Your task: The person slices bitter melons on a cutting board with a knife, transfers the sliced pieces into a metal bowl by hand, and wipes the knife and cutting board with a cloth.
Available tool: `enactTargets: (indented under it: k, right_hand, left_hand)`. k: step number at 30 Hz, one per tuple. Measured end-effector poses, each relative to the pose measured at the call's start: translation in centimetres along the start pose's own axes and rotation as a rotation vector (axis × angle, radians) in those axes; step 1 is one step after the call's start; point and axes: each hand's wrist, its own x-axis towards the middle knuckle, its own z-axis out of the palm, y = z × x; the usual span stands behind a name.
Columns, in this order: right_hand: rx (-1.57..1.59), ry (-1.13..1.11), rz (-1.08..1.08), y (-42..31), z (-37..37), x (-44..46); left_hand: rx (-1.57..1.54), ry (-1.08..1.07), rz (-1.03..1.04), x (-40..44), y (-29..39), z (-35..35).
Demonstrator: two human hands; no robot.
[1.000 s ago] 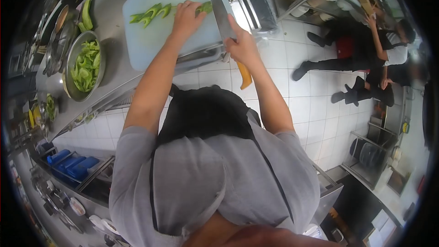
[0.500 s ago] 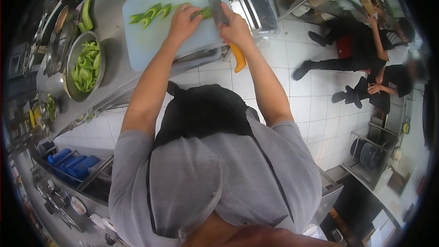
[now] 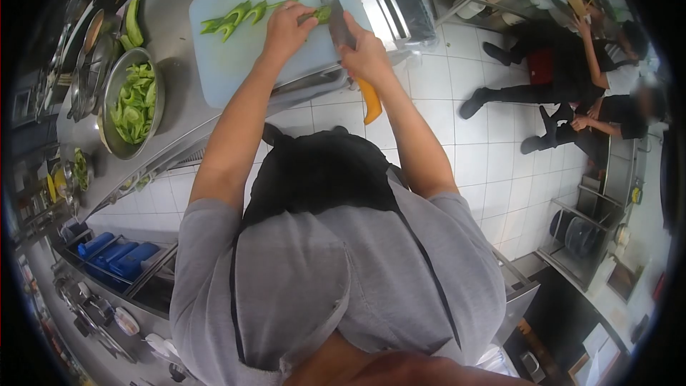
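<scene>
My right hand (image 3: 364, 50) is wrapped round the yellow handle of a kitchen knife (image 3: 330, 4). Its broad blade points away from me over the white cutting board (image 3: 229, 75). Just left of the blade, my left hand (image 3: 287, 29) has its fingers bent down on a piece of green bitter melon (image 3: 323, 14), whose end sticks out toward the knife. Curved, jagged bitter melon slices (image 3: 232, 20) lie in a row on the board, left of that hand.
A steel bowl (image 3: 158, 111) of cut green slices stands left of the board, with a halved bitter melon (image 3: 133, 23) behind it. Blue containers (image 3: 132, 261) sit on a lower shelf at left. Two people in dark clothes (image 3: 564, 64) are at the right, beyond the tiled floor.
The knife and my right hand have shifted slightly left and toward me. My left hand stays on the bitter melon. At the right, the seated person's legs have moved a little.
</scene>
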Motion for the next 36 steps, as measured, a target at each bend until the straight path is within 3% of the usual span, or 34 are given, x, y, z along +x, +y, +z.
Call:
enactTargets:
  k: [2,6,12,18,21,36]
  right_hand:
    - [0.023,-0.066,0.061,-0.3,0.3,-1.6]
    - [-0.069,-0.003,-0.097,2.1,2.7,-3.7]
    - [-0.183,0.053,-0.222,3.1,1.0,-7.7]
    - [-0.029,0.136,-0.130,2.0,-1.1,-4.1]
    - [-0.074,0.112,-0.030,0.6,-1.9,-1.7]
    - [-0.113,0.086,-0.015,1.2,-1.7,0.3]
  left_hand:
    - [-0.009,-0.006,-0.006,0.1,-0.2,0.1]
    - [0.067,0.001,-0.004,0.3,0.2,-0.6]
    - [0.280,0.242,-0.044,0.8,-0.3,-1.0]
    - [0.123,0.010,0.083,-0.3,2.9,0.9]
    - [0.080,-0.056,0.036,-0.2,2.8,1.2]
    - [0.116,-0.030,0.110,-0.4,2.5,1.1]
